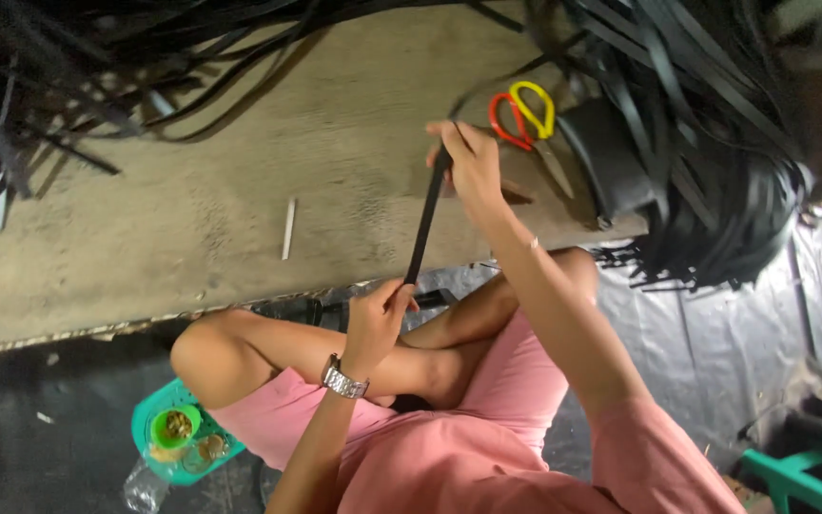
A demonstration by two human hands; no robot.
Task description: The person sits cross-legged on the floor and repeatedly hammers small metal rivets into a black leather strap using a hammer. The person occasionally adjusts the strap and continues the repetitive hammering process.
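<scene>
Head camera looks down on a person seated cross-legged in pink clothes at the edge of a low wooden board point(240, 190). A black rubber strip point(424, 221) is stretched taut over the board's near edge between both hands. The right hand point(473, 167), farther onto the board, pinches the strip's upper end with fingers pressed together. The left hand point(378, 319), wearing a metal wristwatch point(344, 383), grips the lower end in a closed fist just off the board's near edge. Scissors point(528, 124) with one red and one yellow handle lie on the board just beyond the right hand. Heaps of black strips point(715, 143) crowd the board's far and right edges. A green basket point(149, 428) sits below the board's near edge.
</scene>
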